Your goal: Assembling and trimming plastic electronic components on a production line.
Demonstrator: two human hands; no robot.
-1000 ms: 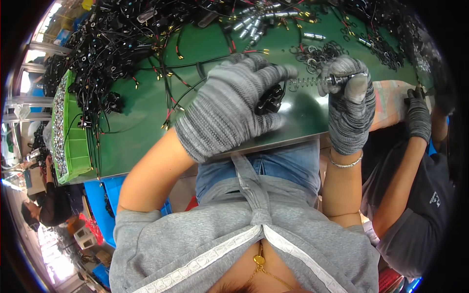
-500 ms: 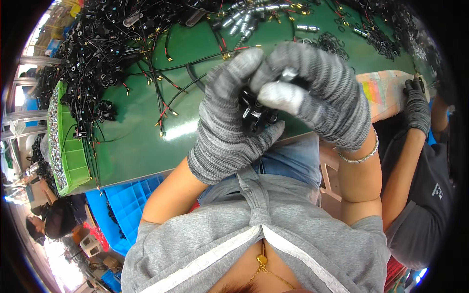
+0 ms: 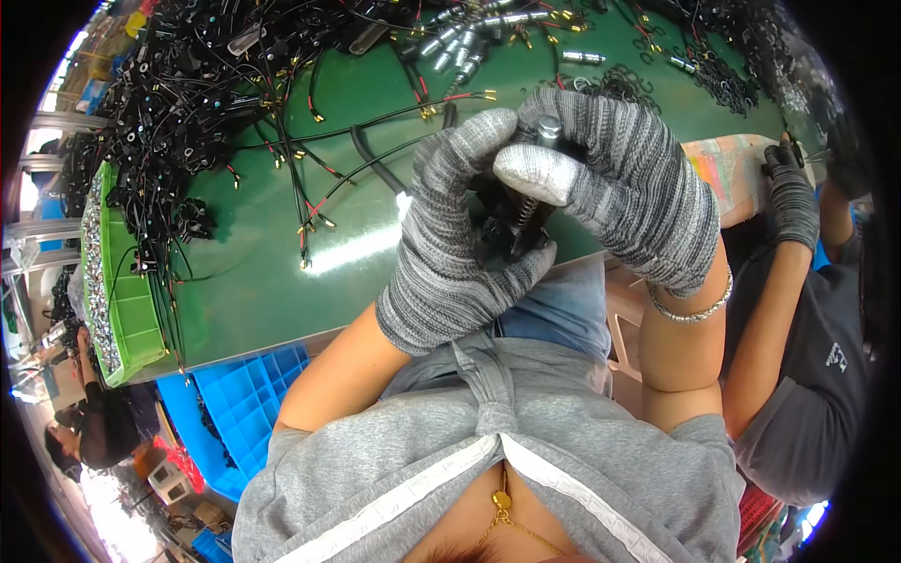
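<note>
In front of my chest, both hands work close together in grey knitted gloves. My left hand curls its fingers and thumb around a small black part, mostly hidden inside the grip. Between the thumb and fingers of my right hand is a slim metal piece with a round silver end. Its lower length looks coiled like a spring and points down toward the black part. Whether the two touch cannot be made out. A black cable lies on the table beside my left hand.
On the green table lie a heap of black cabled parts, silver cylinders and black rings. A green bin of small metal pieces stands left, above a blue crate. A co-worker's gloved hand is at right.
My right hand has shifted slightly, and the metal piece now stands more upright with its coiled length showing. My left hand has turned a little, hiding more of the black part.
</note>
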